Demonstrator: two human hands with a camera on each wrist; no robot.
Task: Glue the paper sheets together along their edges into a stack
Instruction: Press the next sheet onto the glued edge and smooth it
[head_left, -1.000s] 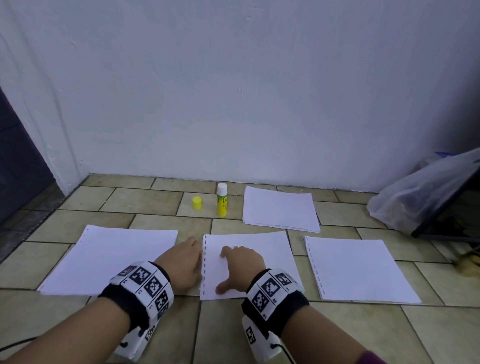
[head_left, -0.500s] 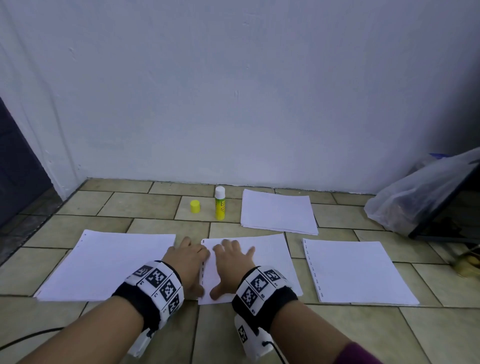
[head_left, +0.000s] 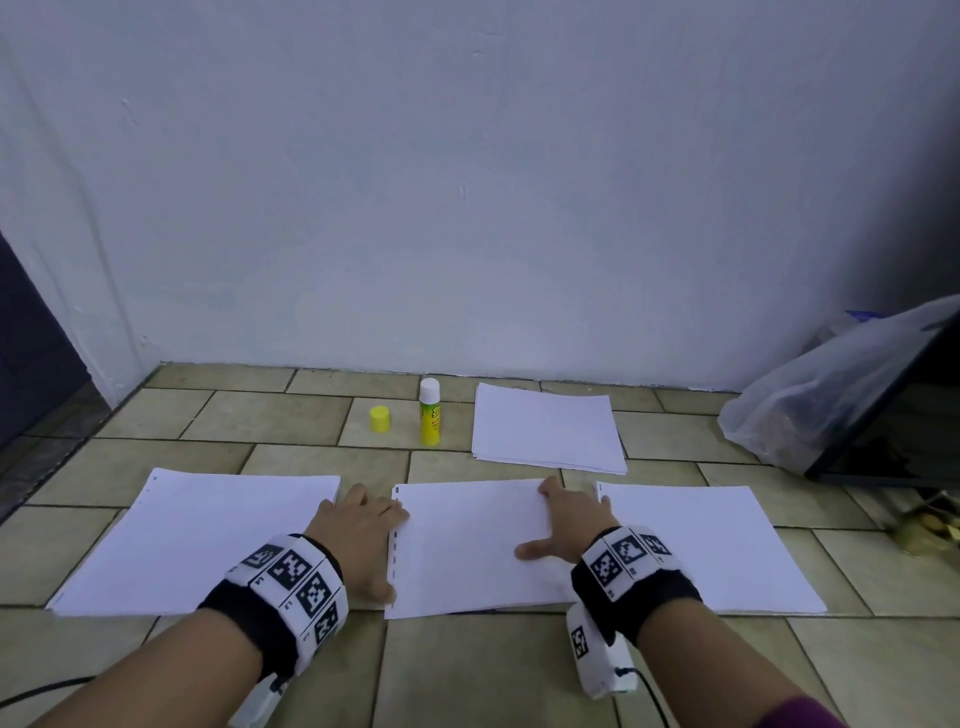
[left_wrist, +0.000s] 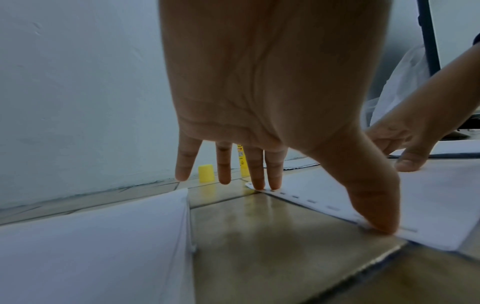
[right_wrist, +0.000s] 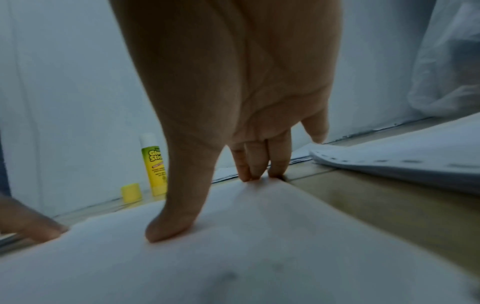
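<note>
Left hand (head_left: 358, 535) flat, fingers straight, pressing middle paper stack (head_left: 467, 545) at punched edge; right hand (head_left: 563, 525) flat, pressing opposite side.

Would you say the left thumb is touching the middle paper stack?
Touching: the left wrist view shows the left hand's thumb tip pressed on the middle paper stack's punched edge.

Right hand (head_left: 569, 525) moved: I logged it beside left hand (head_left: 358, 540) on near-left part of middle sheet (head_left: 467, 545) a second ago; now at sheet's far-right corner, fingers straight, thumb pressing paper. Left hand shifted slightly: thumb now down on punched left edge, two fingertips on far-left corner. Gap between hands widened; bare sheet now shows between them.
</note>
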